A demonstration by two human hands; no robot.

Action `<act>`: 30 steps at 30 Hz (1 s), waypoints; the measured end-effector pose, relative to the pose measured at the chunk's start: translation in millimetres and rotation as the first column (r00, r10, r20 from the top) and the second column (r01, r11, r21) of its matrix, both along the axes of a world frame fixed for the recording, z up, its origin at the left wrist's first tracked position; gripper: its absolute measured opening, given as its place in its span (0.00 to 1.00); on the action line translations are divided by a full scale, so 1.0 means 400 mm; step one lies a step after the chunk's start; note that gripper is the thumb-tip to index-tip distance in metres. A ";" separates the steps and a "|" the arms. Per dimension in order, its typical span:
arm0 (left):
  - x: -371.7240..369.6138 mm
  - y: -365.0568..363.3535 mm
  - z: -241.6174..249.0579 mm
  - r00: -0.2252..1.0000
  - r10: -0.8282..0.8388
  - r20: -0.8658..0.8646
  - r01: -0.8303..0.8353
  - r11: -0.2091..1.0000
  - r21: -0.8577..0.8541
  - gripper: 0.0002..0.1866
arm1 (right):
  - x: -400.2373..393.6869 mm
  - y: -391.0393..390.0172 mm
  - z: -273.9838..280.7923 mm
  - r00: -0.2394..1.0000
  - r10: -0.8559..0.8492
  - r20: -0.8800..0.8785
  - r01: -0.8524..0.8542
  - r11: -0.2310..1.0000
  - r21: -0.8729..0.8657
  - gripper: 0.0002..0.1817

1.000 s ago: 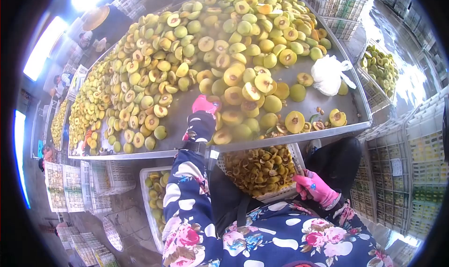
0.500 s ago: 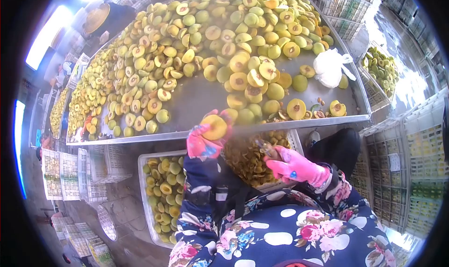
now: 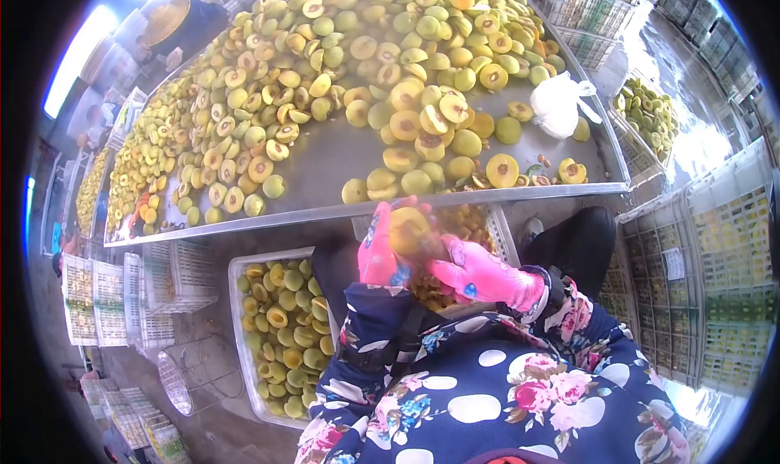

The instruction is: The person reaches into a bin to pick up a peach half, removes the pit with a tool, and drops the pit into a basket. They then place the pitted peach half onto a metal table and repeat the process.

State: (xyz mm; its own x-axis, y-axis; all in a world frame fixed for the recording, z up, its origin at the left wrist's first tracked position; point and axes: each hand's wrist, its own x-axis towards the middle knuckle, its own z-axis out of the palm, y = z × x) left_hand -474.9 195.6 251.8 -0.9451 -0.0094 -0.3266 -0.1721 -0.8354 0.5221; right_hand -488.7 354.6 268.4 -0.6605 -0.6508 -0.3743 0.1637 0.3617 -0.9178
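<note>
My left hand (image 3: 380, 253), in a pink glove, holds a yellow fruit half (image 3: 409, 230) just below the front edge of the metal table (image 3: 325, 213). Right beside it, my right hand (image 3: 479, 271), also gloved in pink, has its fingers closed near the fruit; what they hold is hidden and blurred. Under both hands stands a crate (image 3: 505, 235) with fruit pieces in it. A large heap of halved yellow-green fruit (image 3: 301, 66) lies on the table, with several halves near its front edge.
A white crate of fruit halves (image 3: 284, 334) stands on the floor at lower left. A tied white bag (image 3: 556, 106) lies on the table's right side. Stacked crates (image 3: 707, 277) rise at the right, others (image 3: 118, 301) at the left. Another person (image 3: 191, 29) is at the upper left.
My hands have come together, my right hand moving left to the fruit in my left hand. The view has shifted slightly. A fruit half now shows at the table's front edge.
</note>
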 end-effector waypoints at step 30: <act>0.052 -0.086 -0.112 0.913 0.205 -0.353 -0.351 0.836 -0.422 0.22 | 0.021 0.078 -0.088 0.712 0.306 0.632 0.220 0.757 -0.615 0.17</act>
